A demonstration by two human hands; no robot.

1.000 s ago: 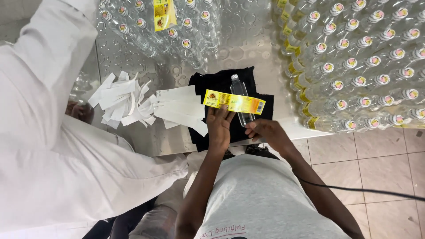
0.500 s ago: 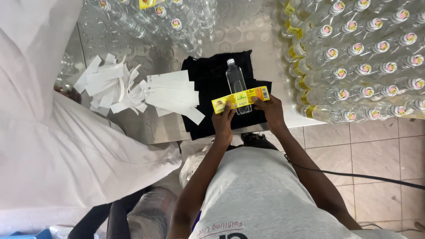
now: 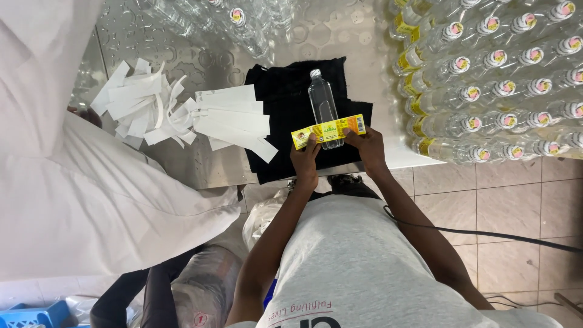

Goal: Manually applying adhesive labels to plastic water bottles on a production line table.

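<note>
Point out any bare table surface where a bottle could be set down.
Bare steel table shows above the black cloth, between the upper bottles and the right-hand bottle stack. A narrower strip lies below the white paper strips, near the table edge. The cloth's middle is taken by the clear bottle, the yellow label and both hands.

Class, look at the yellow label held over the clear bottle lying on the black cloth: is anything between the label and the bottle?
Nothing visible does. The left hand and right hand hold the yellow label by its ends straight across the clear bottle on the black cloth. The white paper strips lie off to the side.
</note>
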